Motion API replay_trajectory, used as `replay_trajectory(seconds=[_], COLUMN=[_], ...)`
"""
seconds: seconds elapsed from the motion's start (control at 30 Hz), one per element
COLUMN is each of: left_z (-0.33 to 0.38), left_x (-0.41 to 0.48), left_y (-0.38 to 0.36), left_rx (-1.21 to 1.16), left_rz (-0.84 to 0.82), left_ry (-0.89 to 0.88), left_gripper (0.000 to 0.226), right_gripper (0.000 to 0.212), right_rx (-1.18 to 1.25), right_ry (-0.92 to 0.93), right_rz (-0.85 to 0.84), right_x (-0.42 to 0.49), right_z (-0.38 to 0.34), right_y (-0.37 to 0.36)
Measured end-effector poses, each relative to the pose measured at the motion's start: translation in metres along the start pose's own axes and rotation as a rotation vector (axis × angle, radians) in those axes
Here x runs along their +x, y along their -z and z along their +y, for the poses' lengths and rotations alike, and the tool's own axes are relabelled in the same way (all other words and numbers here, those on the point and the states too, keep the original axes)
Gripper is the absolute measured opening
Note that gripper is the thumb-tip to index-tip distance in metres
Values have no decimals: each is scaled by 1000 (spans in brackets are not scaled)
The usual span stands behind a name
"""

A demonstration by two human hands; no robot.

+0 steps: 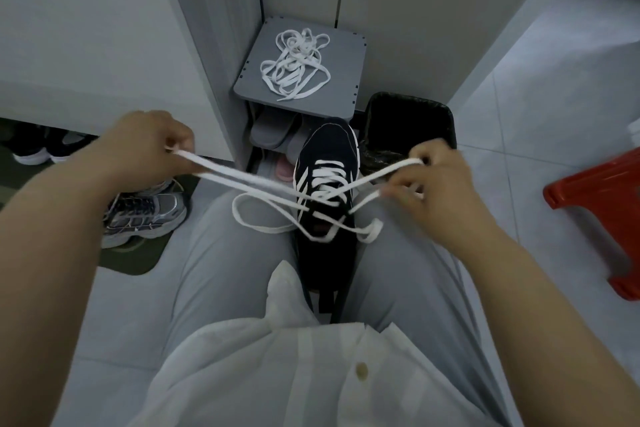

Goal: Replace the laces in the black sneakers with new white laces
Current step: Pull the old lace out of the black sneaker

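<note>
A black sneaker with white side stripes stands between my knees, toe pointing away from me. A white lace is threaded through its eyelets and crosses over the tongue. My left hand pinches a loop of this lace and holds it out to the left. My right hand pinches the other loop out to the right. Both strands are stretched taut, and their loose ends hang over the shoe's opening. A tangled heap of white laces lies on top of a small grey shoe rack beyond the sneaker.
A black-lined bin stands right of the sneaker's toe. A red plastic stool is at the right edge. Silver running shoes sit on a dark mat at left, black sneakers farther left. Grey slippers fill the rack's lower shelf.
</note>
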State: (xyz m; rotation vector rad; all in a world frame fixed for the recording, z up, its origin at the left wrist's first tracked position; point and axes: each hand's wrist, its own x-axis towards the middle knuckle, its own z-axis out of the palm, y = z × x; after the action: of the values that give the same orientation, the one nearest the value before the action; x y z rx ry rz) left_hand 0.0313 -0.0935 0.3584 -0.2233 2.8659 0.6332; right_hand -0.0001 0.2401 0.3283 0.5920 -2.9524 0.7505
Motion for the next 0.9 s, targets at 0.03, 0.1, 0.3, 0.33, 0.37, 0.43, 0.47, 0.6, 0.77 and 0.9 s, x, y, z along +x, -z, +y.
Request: replay_trajectory(seconds=[0.03, 0.1, 0.3, 0.33, 0.37, 0.43, 0.47, 0.6, 0.77, 0.9], left_z=[-8, -17, 50, 57, 61, 62, 63, 65, 66, 65], left_x=[0, -3, -15, -14, -13, -11, -10, -10, -5, -11], left_y=[2, 1, -44, -55, -64, -77, -81, -92, -93, -63], left_rx=[-73, -210, -248, -197, -161, -126, -107, -7, -35, -813], left_rz=[57, 113, 6, -11, -27, -29, -28, 13, -49, -17], left_ry=[39, 65, -459, -506, -521, -526, -512, -454, -436, -221], left_gripper=[24, 16, 27, 17, 11, 7, 8, 21, 5, 16], right_gripper=[16, 5, 15, 16, 15, 13, 16, 22, 28, 20], right_rx=[54, 110, -41, -56, -60, -40, -29, 367, 1568, 795], right_ry=[-46, -57, 164, 130, 97, 58, 51, -98, -377, -172], right_rz=[77, 154, -102, -166, -214, -245, -246, -220, 71, 98], right_x=[-1, -4, -7, -10, -12, -15, -16, -15, -6, -9], right_z=[5, 2, -23, -25, -25, -22, -21, -29, -39, -22], right_y=[6, 13, -22, -24, -26, -26, -24, -8, 18, 17])
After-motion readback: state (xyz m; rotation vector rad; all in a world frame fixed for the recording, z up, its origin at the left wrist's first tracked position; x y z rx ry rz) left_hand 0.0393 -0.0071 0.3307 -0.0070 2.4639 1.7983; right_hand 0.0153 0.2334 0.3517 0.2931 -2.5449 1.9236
